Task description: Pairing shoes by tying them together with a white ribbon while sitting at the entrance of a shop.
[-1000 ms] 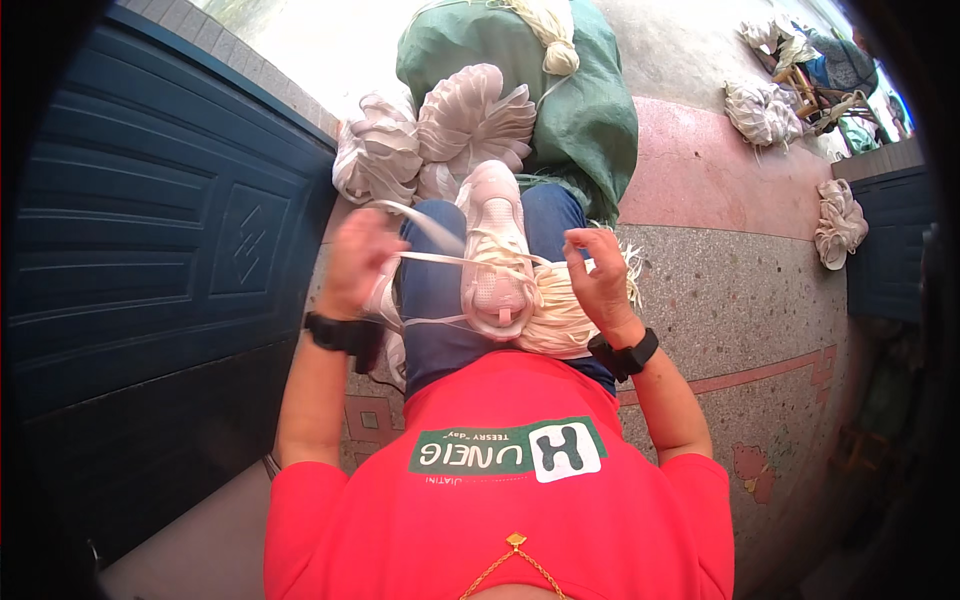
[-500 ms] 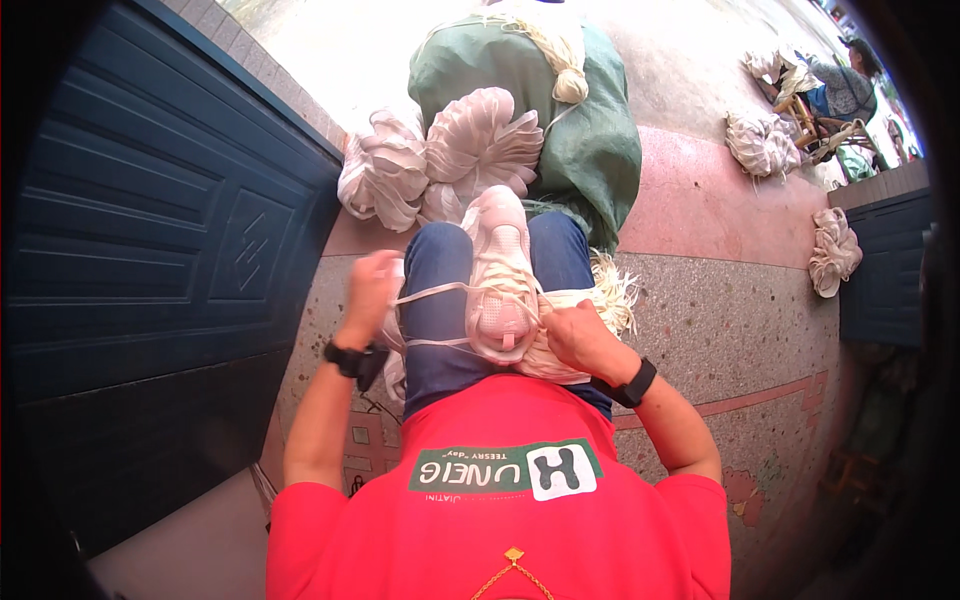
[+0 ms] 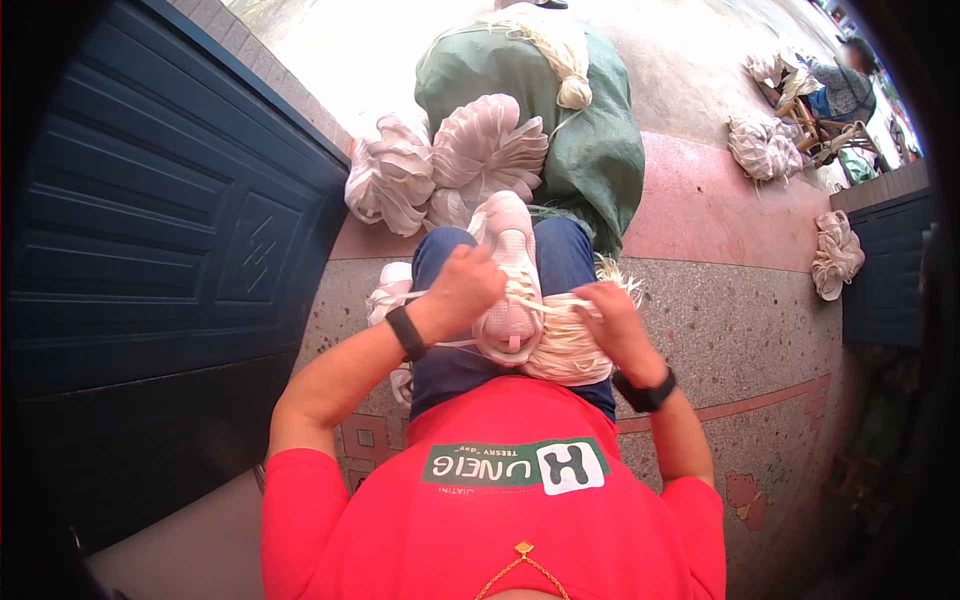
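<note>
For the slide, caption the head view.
Both hands, left hand and right hand, pull pale cord over a fibre bundle on the lap.

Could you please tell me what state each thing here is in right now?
left hand: closed on a pale strand
right hand: gripping the pale fibre bundle
pale strand: pulled taut between the hands
pale fibre bundle: lying on the lap
pink shoe: worn, toe up
green sack: stuffed full
blue door: shut

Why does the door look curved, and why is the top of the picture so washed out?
Head view: the fisheye lens bends the blue door toward the dark rim; sunlight overexposes the pavement beyond the green sack; the hands, left and right, sit in even shade, fairly sharp.
</note>
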Demonstrator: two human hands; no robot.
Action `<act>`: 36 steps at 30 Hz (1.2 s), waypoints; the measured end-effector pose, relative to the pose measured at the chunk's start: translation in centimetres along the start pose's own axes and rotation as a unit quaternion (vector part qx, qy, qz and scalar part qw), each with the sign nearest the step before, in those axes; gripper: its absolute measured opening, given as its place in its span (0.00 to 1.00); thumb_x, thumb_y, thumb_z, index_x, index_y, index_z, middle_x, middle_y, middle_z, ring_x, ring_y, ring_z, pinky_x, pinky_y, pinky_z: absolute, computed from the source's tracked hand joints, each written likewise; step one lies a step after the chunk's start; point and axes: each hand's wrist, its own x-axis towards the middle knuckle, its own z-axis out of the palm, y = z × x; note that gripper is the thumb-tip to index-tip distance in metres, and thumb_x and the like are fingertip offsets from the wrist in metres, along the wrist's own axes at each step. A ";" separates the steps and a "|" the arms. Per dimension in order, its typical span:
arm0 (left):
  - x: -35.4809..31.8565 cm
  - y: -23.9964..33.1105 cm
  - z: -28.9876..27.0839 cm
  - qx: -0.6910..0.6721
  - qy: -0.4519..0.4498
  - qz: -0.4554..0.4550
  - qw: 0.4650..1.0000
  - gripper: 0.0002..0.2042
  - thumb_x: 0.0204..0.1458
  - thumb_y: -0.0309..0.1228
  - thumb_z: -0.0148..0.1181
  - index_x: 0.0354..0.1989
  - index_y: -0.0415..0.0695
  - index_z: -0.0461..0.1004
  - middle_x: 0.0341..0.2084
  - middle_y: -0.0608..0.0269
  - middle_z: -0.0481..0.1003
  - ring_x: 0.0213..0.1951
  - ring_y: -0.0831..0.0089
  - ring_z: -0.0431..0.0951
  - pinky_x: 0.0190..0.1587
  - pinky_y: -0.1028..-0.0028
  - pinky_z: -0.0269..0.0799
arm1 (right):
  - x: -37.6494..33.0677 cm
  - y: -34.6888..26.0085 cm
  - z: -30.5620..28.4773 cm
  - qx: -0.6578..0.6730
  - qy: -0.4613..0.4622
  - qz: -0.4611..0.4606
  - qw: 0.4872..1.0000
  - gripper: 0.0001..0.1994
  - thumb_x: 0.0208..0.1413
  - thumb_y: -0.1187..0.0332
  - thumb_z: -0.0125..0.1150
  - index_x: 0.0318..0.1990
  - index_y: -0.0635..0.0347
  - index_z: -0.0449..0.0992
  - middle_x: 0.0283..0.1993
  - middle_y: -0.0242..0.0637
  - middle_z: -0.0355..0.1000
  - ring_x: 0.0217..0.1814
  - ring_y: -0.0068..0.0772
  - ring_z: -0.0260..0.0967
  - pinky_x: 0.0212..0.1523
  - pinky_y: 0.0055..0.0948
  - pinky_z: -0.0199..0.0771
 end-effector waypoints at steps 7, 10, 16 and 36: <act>-3.9 0.9 -0.8 0.047 0.002 0.147 0.988 0.05 0.46 0.33 0.58 0.24 0.47 0.71 0.22 0.66 0.67 0.33 0.68 0.69 0.43 0.68 0.65 | 0.5 -1.0 7.7 0.094 -0.099 0.142 0.980 0.09 0.60 0.74 0.60 0.46 0.63 0.78 0.42 0.48 0.78 0.40 0.55 0.78 0.41 0.44 0.78; -5.1 0.7 -0.5 0.038 -0.004 0.104 0.994 0.05 0.47 0.33 0.58 0.25 0.47 0.71 0.23 0.65 0.68 0.33 0.68 0.70 0.42 0.68 0.65 | 1.1 -2.1 7.1 0.037 -0.086 0.091 0.991 0.09 0.60 0.73 0.58 0.47 0.61 0.77 0.39 0.47 0.77 0.39 0.55 0.78 0.38 0.45 0.78; -5.2 1.3 1.0 0.014 0.004 0.009 1.000 0.04 0.48 0.31 0.57 0.26 0.47 0.70 0.26 0.62 0.70 0.34 0.65 0.71 0.41 0.67 0.67 | 3.8 -3.3 7.4 -0.072 -0.105 -0.061 0.990 0.09 0.56 0.74 0.58 0.45 0.58 0.73 0.37 0.46 0.75 0.36 0.50 0.79 0.35 0.45 0.79; 3.3 2.5 3.9 -0.199 -0.118 -0.206 0.951 0.08 0.50 0.34 0.64 0.28 0.42 0.85 0.27 0.51 0.81 0.39 0.49 0.79 0.44 0.55 0.76 | 1.6 -1.0 4.4 0.211 -0.134 0.263 0.932 0.12 0.66 0.65 0.61 0.51 0.61 0.73 0.25 0.37 0.76 0.24 0.31 0.75 0.26 0.32 0.75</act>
